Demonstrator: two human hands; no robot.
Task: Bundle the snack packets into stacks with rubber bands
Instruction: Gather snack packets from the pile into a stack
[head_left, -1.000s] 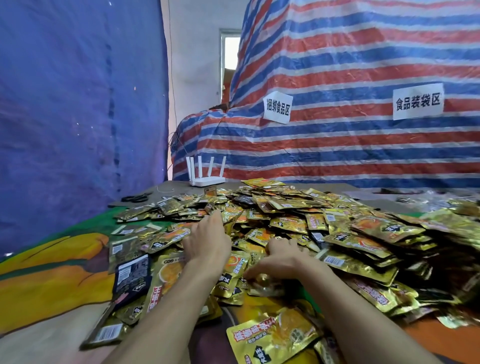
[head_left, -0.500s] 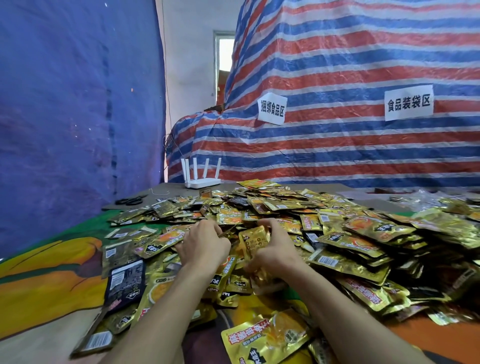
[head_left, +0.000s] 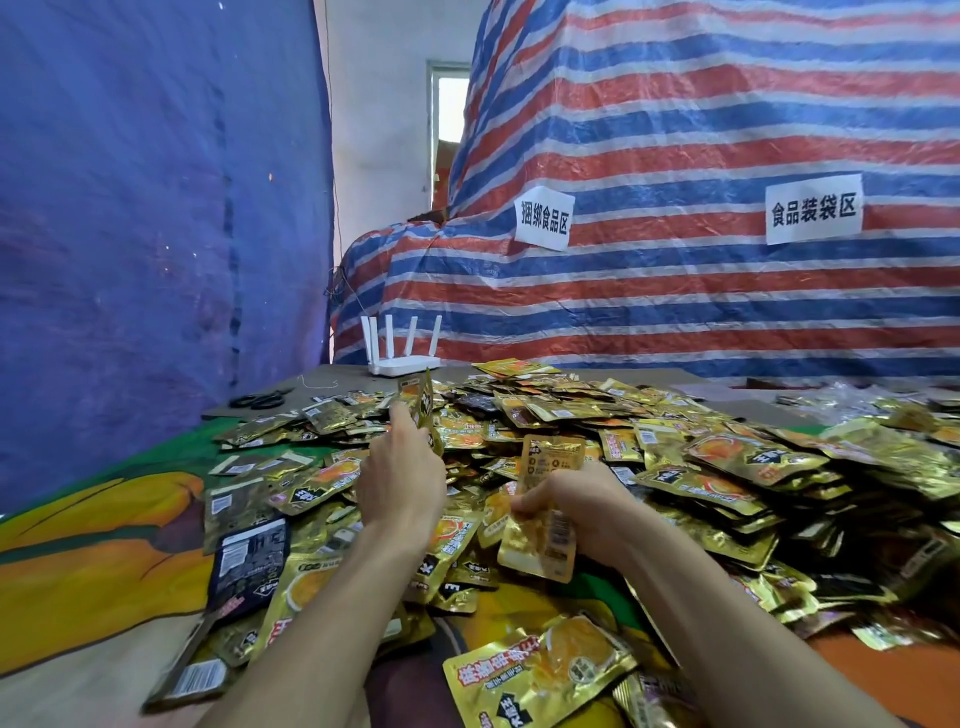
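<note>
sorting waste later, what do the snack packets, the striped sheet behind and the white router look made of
Snack packets: likely thin metallised plastic film; glossy gold, crinkled, bright glints. Striped sheet: seemingly woven plastic tarp; creased, faint sheen. Router: hard white plastic, matt, smooth moulded antennas.

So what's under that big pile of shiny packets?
An orange, yellow and green printed cloth shows around the pile of packets, and a grey board at the far end. Whatever lies beneath the pile's middle is covered by packets.
</note>
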